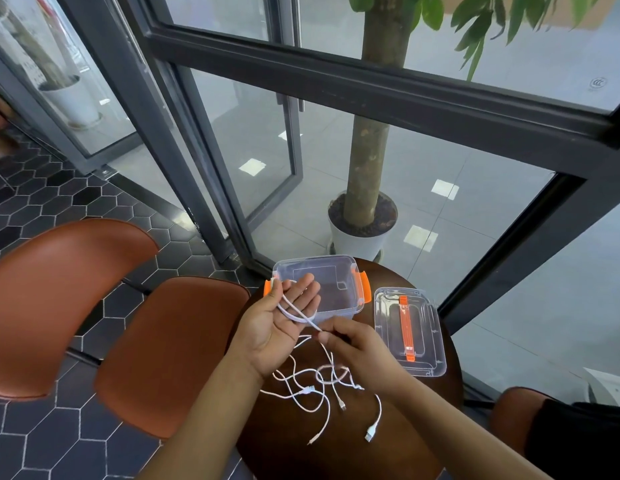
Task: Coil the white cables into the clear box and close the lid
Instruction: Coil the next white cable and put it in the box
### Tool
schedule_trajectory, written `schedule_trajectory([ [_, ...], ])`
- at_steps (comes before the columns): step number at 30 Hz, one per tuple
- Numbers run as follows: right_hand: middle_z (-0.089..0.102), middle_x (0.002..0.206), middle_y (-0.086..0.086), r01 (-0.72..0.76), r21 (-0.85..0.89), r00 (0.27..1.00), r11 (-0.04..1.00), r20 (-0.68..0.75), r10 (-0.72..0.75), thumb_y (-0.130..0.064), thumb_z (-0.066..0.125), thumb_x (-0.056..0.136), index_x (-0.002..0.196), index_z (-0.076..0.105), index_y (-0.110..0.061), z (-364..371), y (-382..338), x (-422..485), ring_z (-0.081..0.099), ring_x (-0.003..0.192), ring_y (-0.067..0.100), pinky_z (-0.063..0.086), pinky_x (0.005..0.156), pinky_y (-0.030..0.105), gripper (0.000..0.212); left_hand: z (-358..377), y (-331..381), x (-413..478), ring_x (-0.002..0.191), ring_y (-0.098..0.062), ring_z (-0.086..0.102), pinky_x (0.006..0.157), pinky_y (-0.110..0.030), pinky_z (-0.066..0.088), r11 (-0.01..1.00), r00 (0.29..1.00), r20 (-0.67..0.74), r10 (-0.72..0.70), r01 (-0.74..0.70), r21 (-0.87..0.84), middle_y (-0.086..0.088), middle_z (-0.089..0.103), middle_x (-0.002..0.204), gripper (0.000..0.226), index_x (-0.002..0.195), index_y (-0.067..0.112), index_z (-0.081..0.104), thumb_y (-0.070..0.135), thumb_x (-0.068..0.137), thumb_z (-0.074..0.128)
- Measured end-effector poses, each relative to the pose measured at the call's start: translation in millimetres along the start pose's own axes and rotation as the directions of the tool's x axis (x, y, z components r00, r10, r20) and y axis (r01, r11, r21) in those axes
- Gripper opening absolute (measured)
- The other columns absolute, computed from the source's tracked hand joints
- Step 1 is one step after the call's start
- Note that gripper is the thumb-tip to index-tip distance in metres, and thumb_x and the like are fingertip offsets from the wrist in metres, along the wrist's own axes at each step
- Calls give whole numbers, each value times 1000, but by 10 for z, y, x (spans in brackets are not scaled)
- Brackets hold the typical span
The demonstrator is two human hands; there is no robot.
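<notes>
I am at a small round dark brown worktop [405, 431] set against dark-framed glass doors [232, 140], over a floor of dark hexagonal tiles [42, 445]. Beyond the glass a potted tree [365, 161] stands in a white pot [357, 242]. Two brown chairs [170, 351] are at my left. The only marking I see is a small round stamp [597, 83] on the glass at upper right, too faint to read.

The clear box [315, 259] stands at the far edge of the worktop, its mouth up and its long axis running left to right, with an orange latch [363, 286] on each short end. Its lid [428, 327] lies flat just to the right, apart from the box. The lid's long axis points away from me, and an orange handle strip [405, 327] runs along it.

My left hand [284, 323] is palm up in front of the box with its fingers straight. One white cable [294, 310] loops across the palm, and its plug end is up by my thumb. My right hand [360, 344] pinches that same cable between thumb and fingertips just right of the left palm.

The loose cables [319, 386] lie in a thin, glossy white tangle on the worktop below my hands. Their plug ends trail toward me, and the biggest is a USB plug [370, 435].
</notes>
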State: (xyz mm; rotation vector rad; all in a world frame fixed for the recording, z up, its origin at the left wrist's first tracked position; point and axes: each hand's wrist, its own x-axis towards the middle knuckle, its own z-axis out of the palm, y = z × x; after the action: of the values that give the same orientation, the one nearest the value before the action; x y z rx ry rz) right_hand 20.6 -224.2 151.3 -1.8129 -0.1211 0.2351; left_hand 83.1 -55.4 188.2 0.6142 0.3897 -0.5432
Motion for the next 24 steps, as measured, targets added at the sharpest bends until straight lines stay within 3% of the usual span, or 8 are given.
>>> schedule_trajectory([
  [3,60,77,14,-24,13,997,1000,67,23,-30,57,101,99,70,-7,-104,118,-18,54,65,24,47,64,32,27,20,1,-40,99,-31,76,75,-40,64,999,999,22,-33,33,-4,-19,75,114,33,107,6,59,33,106,39],
  [6,63,79,0,-72,-29,987,997,143,76,-33,53,102,103,74,-16,-223,226,-50,56,68,17,49,65,28,27,3,42,-62,99,-29,76,67,-35,62,998,996,70,-51,53,-26,-18,73,120,41,119,7,58,39,104,37],
  [9,68,83,1,-91,-243,971,966,195,140,-47,52,97,99,73,-29,-386,275,-2,62,69,11,53,70,27,27,-7,62,-89,105,-28,73,71,-33,61,997,989,125,-73,70,27,-18,69,127,47,128,5,56,39,101,37],
  [12,69,80,-4,-60,-489,957,870,219,189,-47,50,99,102,69,-24,-512,262,78,68,78,12,54,78,30,30,-7,65,-102,106,-28,73,75,-33,62,997,990,128,-61,54,52,-17,70,125,45,125,5,60,35,103,36],
  [16,70,77,-4,32,-553,968,832,226,113,-47,46,101,101,67,-24,-519,258,84,68,76,9,56,78,30,31,-28,135,-105,97,-27,76,69,-33,63,998,993,118,-1,8,-56,-15,73,119,45,108,4,76,32,95,44],
  [18,62,72,-15,81,-571,965,817,249,78,-47,46,102,97,65,-26,-488,266,87,64,73,6,53,73,29,29,-38,157,-115,97,-26,77,69,-33,63,997,993,117,-1,10,-71,-15,74,118,47,105,3,78,34,94,44],
  [21,55,77,-26,112,-655,962,747,260,83,-45,47,103,107,69,-25,-450,273,153,55,79,5,44,73,25,30,-33,108,-135,99,-26,76,73,-33,63,999,990,134,-34,33,7,-15,74,117,49,109,2,77,35,95,43],
  [24,73,100,-6,83,-758,956,647,244,163,-47,47,102,117,70,-26,-428,159,309,65,88,16,54,79,33,34,-1,17,-186,98,-28,76,74,-34,63,970,978,151,-143,108,219,-18,74,114,49,116,0,69,35,95,43],
])
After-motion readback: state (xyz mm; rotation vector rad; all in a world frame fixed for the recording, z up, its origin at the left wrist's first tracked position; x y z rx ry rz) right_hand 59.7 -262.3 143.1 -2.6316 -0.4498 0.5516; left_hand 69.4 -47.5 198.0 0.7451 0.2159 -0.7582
